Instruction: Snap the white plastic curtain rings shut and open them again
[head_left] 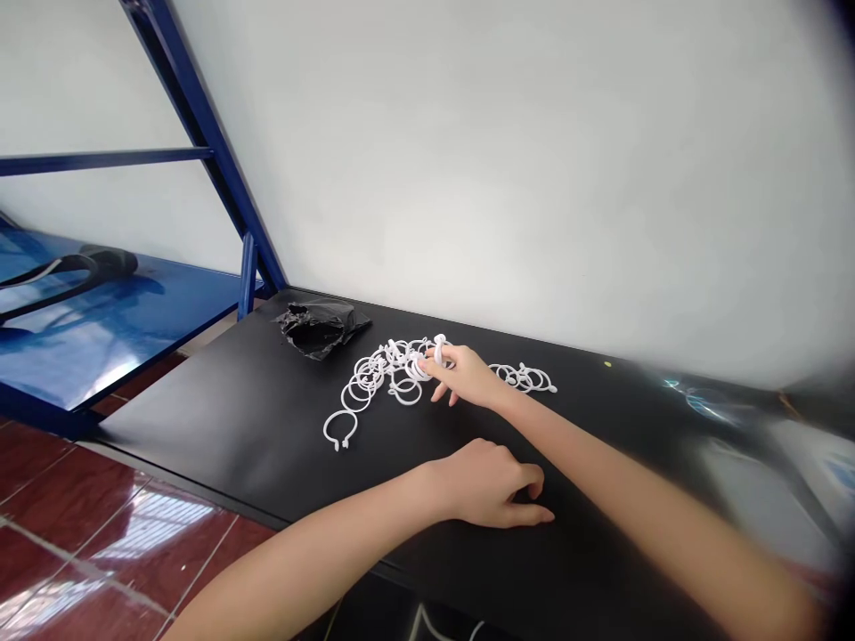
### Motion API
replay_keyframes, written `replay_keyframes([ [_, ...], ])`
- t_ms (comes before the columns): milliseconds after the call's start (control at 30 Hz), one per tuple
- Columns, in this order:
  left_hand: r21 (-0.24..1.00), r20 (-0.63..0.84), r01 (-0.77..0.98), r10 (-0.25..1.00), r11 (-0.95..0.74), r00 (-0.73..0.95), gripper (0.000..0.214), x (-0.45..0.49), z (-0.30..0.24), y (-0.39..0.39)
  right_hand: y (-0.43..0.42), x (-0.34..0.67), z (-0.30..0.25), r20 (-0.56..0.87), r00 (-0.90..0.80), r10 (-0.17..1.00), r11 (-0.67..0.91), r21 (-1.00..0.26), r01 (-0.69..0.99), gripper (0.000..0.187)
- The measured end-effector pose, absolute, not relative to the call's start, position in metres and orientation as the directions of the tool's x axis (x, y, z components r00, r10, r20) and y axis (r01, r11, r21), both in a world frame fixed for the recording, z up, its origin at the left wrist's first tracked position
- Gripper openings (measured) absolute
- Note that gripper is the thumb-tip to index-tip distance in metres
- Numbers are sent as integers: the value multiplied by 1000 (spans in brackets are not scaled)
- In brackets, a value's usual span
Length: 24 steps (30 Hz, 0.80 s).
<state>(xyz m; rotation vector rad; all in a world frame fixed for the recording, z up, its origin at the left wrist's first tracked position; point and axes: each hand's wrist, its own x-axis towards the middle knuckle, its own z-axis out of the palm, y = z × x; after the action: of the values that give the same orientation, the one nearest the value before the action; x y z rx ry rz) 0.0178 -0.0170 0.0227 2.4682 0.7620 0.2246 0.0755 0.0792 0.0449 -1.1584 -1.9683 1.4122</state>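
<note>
The left forearm (313, 556) and right forearm (641, 499) lie nearest, entering the view at 7 and 4 o'clock above a black counter (220, 409). Directions below take the right hand (464, 374) as the dial's centre, with 12 o'clock toward the wall. The thumb and forefinger of this hand pinch at least one white ring (439, 352); the exact count is hidden by the grip. The left hand (494, 485), at 5 o'clock, has its fingers loosely curled, nothing visible between them. The main ring pile (378, 363) spreads on the counter at 9 o'clock, its outermost split ring (340, 412) at 8; a smaller cluster (525, 378) lies at 3. A crumpled black plastic bag (337, 320) stands at 10 o'clock.

For sound handling, a held ring is best gripped on its plain band and raised slowly, since the knobbed ends and gaps of neighbouring rings may catch. The left hand, being unoccupied, could steady the pile or ease apart any ring that drags. Forceful tugging risks scattering the overlapped rings.
</note>
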Motion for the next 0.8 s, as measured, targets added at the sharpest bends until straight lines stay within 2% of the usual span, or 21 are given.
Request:
replay_keyframes([
  [100,531,7,482,572,-697,820,31,16,21,-14,81,82,53,-37,-529,848,195,-906,375,29],
  [300,426,80,585,673,-690,735,22,7,15,-3,82,85,74,-9,-635,773,286,-888,361,26],
  [400,358,99,632,701,-687,706,21,5,15,-1,81,98,81,57,-571,819,297,-894,337,24],
  [500,309,96,676,729,-669,678,20,6,16,0,87,136,79,114,-416,902,287,-877,384,22],
  [567,280,86,729,773,-625,629,20,7,17,1,91,169,70,165,-285,944,299,-793,531,21],
  [633,250,72,796,830,-551,553,19,7,18,4,93,200,56,239,-210,948,315,-615,723,19],
  [800,218,67,895,921,-388,383,21,0,19,12,84,233,19,243,-108,964,215,-474,854,39],
])
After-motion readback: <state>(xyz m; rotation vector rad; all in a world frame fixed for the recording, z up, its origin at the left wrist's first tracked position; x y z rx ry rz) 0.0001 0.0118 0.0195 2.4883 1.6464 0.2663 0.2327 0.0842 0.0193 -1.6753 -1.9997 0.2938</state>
